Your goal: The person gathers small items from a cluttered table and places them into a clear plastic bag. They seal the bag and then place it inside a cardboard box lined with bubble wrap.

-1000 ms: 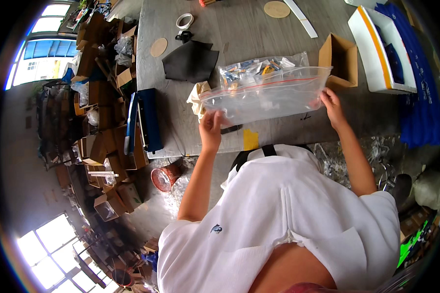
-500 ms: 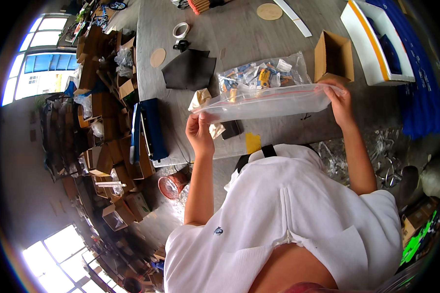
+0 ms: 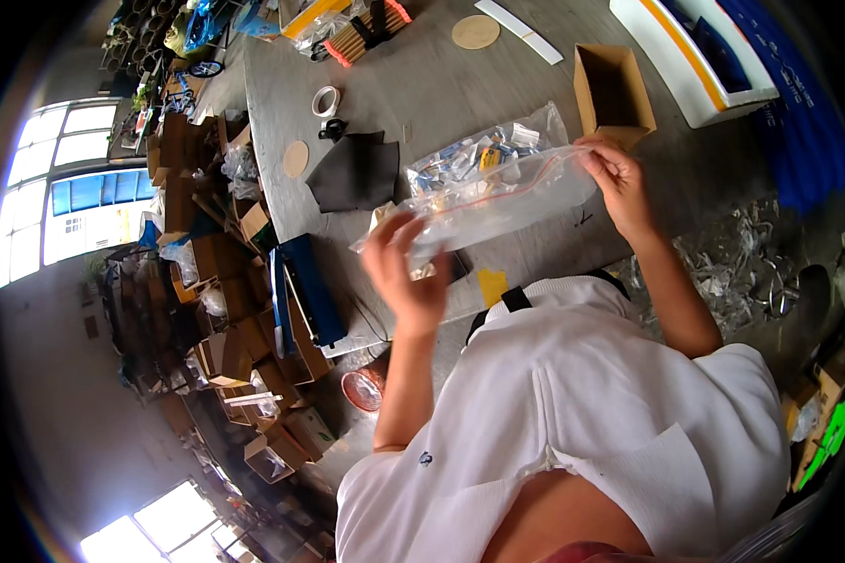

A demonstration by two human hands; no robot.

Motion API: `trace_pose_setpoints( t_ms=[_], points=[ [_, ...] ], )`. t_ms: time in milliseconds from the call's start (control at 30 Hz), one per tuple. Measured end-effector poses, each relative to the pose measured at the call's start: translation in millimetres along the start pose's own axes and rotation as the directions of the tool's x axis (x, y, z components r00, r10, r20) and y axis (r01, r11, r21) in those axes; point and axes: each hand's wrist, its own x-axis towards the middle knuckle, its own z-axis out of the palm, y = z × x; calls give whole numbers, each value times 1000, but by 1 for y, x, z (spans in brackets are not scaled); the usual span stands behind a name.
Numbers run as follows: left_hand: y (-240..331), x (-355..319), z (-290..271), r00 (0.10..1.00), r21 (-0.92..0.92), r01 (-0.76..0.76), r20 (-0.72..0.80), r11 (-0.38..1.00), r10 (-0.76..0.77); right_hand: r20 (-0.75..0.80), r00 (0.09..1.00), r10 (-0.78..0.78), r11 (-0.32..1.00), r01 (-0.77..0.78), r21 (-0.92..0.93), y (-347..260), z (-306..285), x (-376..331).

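Head view: I see both hands raised over the grey worktable, holding a clear zip bag stretched crosswise between them, above the table's near edge and in front of the white shirt. The left hand has its fingers curled about the bag's left end; the right hand pinches the right end at the red seal strip, thumb against fingertips. I judge the step in hand to be work along the bag's closure, and the next move calls for a steady pinch run along that strip while the other hand keeps the film taut. A second bag of small parts lies on the table just behind, beside an open cardboard box and a black sheet. Whether the seal is pressed shut I cannot tell; the held bag looks empty, though its film blurs against the bag behind. The left palm hides that end's grip.
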Motion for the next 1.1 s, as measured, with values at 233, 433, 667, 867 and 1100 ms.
trace_pose_setpoints(
  t_ms=[233, 433, 667, 867, 1100],
  points=[
    [50, 62, 47, 972, -236, -228, 4, 944, 236, 272, 911, -309, 926, 354, -131, -41, 9, 9],
    [48, 74, 5, 939, -168, -332, -158, 928, 307, 218, 935, -278, 913, 328, -243, -41, 10, 22],
    [29, 72, -25, 962, -176, -202, -219, 963, 162, 299, 874, -383, 857, 457, -237, -12, 32, 60],
    [25, 84, -38, 904, 18, -396, -169, 918, 393, 302, 906, -295, 941, 330, -71, -18, 67, 71],
    [8, 87, -56, 951, 63, -33, -305, 997, 50, 322, 908, -267, 963, 266, 51, -29, 68, 87]
  ],
)
